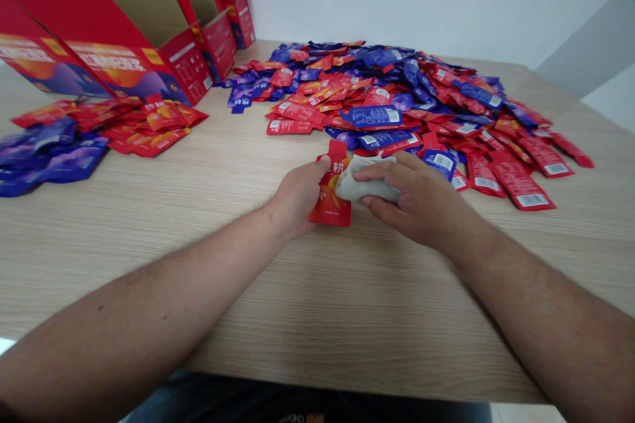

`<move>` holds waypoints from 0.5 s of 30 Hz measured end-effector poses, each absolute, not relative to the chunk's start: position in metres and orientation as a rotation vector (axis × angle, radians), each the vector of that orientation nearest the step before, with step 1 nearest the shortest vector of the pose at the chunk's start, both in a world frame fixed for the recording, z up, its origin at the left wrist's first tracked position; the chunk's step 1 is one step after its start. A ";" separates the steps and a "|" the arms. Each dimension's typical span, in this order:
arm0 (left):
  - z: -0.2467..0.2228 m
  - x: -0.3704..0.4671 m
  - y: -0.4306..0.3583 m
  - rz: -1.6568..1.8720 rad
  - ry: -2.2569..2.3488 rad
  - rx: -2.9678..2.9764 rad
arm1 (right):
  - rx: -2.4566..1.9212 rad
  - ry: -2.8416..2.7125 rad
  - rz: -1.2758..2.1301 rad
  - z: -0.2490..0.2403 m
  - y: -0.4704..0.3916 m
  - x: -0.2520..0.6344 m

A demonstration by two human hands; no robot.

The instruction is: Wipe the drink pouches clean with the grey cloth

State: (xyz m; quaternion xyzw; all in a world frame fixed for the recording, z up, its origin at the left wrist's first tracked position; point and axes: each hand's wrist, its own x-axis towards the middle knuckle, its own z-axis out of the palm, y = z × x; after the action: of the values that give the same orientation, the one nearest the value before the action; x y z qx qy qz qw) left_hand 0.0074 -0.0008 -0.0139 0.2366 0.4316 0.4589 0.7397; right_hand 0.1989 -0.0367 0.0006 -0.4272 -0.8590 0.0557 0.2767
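Note:
My left hand (298, 197) is closed on the left edge of a red pouch (332, 211) with orange pictures and white lettering, its narrow neck pointing away from me. In my right hand (414, 195) is a bunched pale grey cloth (370, 182), gripped between thumb and fingers. The cloth lies against the right side of the pouch's front and hides part of it. Just beyond both hands, a large heap of red and blue pouches (380, 115) spreads over the table, several with white barcode labels showing.
Red printed cartons (133, 69) stand open at the back left. In front of them lie a pile of red pouches (159, 122) and a pile of blue pouches (54, 158). The wooden table (317, 317) meets a white wall (421, 0) behind the heap.

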 end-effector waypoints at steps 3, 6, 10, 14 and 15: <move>-0.014 0.008 -0.002 0.992 0.926 0.506 | -1.042 -2.411 0.184 0.002 -0.042 0.194; -0.014 0.008 -0.003 1.002 0.927 0.526 | -0.976 -2.473 0.158 0.003 -0.044 0.192; -0.016 0.008 -0.003 1.048 0.947 0.522 | -1.139 -2.321 0.043 0.003 -0.041 0.194; -0.019 0.006 -0.004 1.029 0.939 0.611 | -1.017 -2.469 0.075 0.003 -0.046 0.189; -0.020 0.006 -0.004 1.021 0.938 0.646 | -0.980 -2.502 0.071 0.002 -0.047 0.188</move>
State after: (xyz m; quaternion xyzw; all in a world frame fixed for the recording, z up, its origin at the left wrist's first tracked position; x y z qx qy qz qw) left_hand 0.0063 -0.0042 -0.0195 0.2926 0.4244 0.4623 0.7215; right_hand 0.1879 -0.0470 0.0025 -0.3553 -0.9070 0.0256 0.2246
